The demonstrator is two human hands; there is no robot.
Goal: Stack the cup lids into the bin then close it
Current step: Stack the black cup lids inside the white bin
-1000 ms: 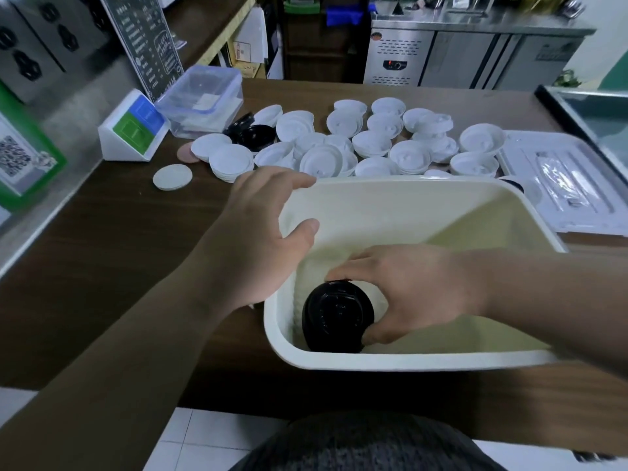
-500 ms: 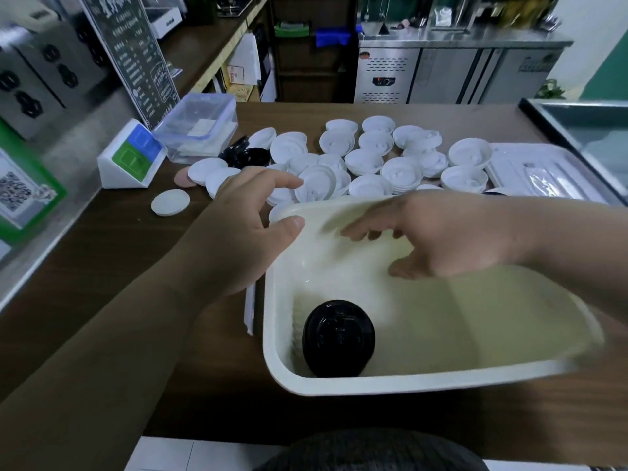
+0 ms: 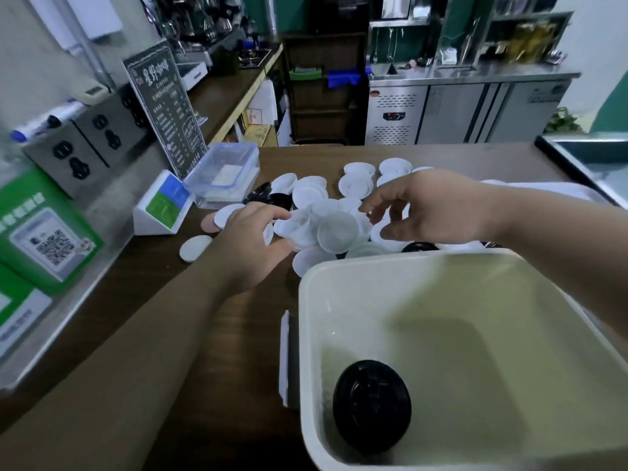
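Note:
The white bin [image 3: 306,334] stands on the wooden counter at the lower right, and a stack of black lids [image 3: 372,406] rests in its near left corner. Beyond its far rim lies a pile of white cup lids [image 3: 339,229], partly blurred. My left hand [image 3: 251,243] is at the pile's left edge, thumb and fingers closed on either side of some white lids. Over the right of the pile hovers my right hand [image 3: 431,209], fingers spread and holding nothing. More black lids [image 3: 272,198] lie at the pile's far left, and one black lid [image 3: 419,247] sits by the bin's far rim.
A clear plastic container [image 3: 224,175], a small white card stand [image 3: 166,205], a menu board [image 3: 166,110] and a green QR sign [image 3: 44,239] line the left side. A flat white piece [image 3: 283,358] lies beside the bin's left wall. A loose white disc [image 3: 195,248] sits alone.
My right hand left the black lids in the bin and moved up over the white pile. My left hand let go of the bin's rim and reached the white lids. The view tilted up.

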